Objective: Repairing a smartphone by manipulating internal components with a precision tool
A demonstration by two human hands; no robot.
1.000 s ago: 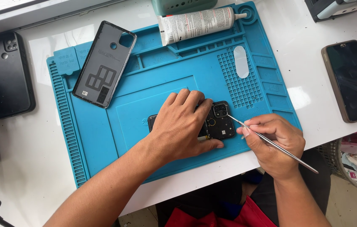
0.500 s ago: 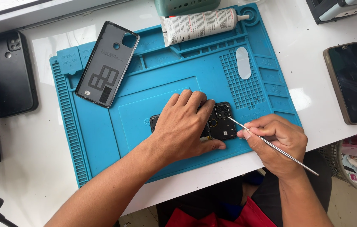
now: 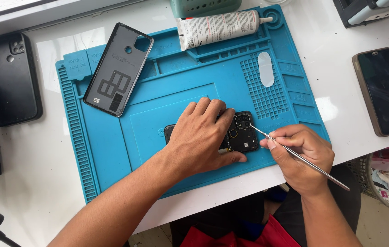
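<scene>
Opened phone at frame centre on blue mat, pinned flat under left hand; right hand, grip pinched on thin metal pry tool, tip unmoved at phone's right edge across the last second.

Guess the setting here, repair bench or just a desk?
Most likely a phone repair bench. A blue silicone work mat covers the white table, the left hand pins an opened phone while the right hand works a thin metal tool, and a removed back cover lies nearby.
</scene>
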